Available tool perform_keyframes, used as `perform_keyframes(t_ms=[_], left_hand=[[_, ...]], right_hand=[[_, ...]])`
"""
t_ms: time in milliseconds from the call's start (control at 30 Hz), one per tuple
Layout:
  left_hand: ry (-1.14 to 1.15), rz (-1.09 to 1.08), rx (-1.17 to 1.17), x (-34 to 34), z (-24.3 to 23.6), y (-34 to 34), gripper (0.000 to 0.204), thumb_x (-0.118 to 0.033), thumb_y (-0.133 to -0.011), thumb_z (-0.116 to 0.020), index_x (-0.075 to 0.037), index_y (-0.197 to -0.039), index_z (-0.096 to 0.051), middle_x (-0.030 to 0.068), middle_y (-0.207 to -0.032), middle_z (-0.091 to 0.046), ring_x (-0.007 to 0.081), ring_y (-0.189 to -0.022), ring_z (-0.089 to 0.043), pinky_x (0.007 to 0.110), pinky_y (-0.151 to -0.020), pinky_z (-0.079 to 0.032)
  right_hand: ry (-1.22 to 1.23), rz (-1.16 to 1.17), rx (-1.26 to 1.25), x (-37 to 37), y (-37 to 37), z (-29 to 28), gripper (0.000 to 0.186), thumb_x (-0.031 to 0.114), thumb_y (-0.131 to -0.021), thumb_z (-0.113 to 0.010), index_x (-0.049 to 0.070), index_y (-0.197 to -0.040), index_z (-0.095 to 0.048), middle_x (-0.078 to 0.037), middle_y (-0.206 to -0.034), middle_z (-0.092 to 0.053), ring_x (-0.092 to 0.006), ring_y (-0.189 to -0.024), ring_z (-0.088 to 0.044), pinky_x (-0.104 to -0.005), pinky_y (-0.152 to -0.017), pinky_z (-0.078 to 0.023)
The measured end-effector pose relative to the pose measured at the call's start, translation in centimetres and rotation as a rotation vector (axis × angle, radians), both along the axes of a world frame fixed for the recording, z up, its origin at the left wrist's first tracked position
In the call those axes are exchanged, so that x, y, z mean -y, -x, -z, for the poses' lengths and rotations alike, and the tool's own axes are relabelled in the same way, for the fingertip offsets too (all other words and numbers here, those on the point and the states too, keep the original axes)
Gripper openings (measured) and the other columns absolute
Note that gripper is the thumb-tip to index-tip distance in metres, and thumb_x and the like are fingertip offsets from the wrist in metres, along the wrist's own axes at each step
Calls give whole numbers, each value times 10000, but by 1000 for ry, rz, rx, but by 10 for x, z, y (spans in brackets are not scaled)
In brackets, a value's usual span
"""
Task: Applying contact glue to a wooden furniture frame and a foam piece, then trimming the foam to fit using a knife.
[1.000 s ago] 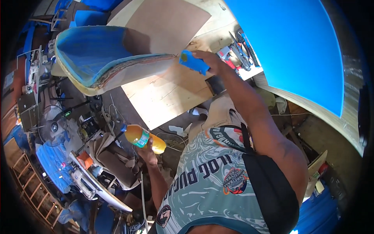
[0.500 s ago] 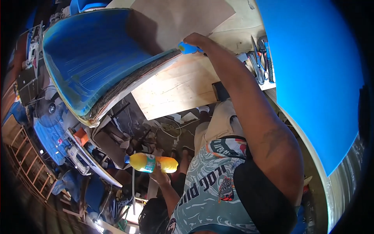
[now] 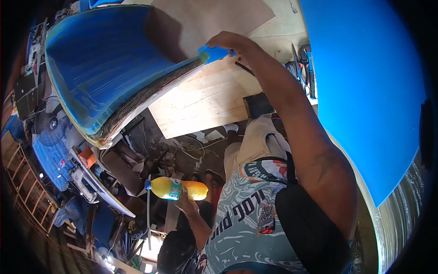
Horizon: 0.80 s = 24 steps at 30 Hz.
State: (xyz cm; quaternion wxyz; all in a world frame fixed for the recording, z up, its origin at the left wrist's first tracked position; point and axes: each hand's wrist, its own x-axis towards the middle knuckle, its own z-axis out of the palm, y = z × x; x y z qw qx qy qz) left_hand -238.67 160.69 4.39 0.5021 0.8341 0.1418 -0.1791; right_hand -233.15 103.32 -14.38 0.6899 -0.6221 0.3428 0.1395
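Note:
My right hand point(image 3: 228, 43) is closed on a flat blue pad point(image 3: 211, 54) with a greenish patch, at the right end of the long rim of a curved shell point(image 3: 105, 68). The shell has a blue inside, streaked with pale lines, and a rough, layered dark edge. Low in the view, my left hand point(image 3: 186, 201) grips a plastic bottle point(image 3: 166, 187) of yellow-orange liquid with a blue cap, held sideways. A light plywood board point(image 3: 187, 105) lies under the shell's near edge, and a brown sheet point(image 3: 219, 16) is behind it.
Cutting and hand tools point(image 3: 305, 71) lie on the bench right of my arm, beside a large blue sheet point(image 3: 365, 91). At left are a fan point(image 3: 50, 123), blue plastic wrapping, a long white-edged board point(image 3: 109, 201) and a wooden ladder point(image 3: 20, 173). Scraps and cords litter the floor point(image 3: 200, 148).
The view has shifted, and the shell fills more of it. My right hand with the blue pad has moved up and left onto the rim. The bottle is more level and lower in view.

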Motion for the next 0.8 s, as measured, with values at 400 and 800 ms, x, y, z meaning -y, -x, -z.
perform_keyframes(t_ms=[400, 800], left_hand=[[93, 44, 99, 14, -7, -8, 555, -140, -850, -752, 45, -1311, -505, 138, -1199, -617, 264, -1047, -637, 409, -934, -529], [126, 60, 101, 33, -5, -16, 457, -73, -836, -717, 88, -1229, -549, 150, -1127, -628, 262, -986, -641, 401, -905, -530]], right_hand=[[-234, 105, 179, -20, -4, -66, 305, 327, -882, -598, 100, -1053, -708, -76, -786, -676, -183, -598, -604, -297, -466, -387], [424, -373, -1, -20, -39, 16, 204, 220, -825, -597, 48, -808, -705, -125, -664, -659, -210, -543, -618, -349, -450, -414]])
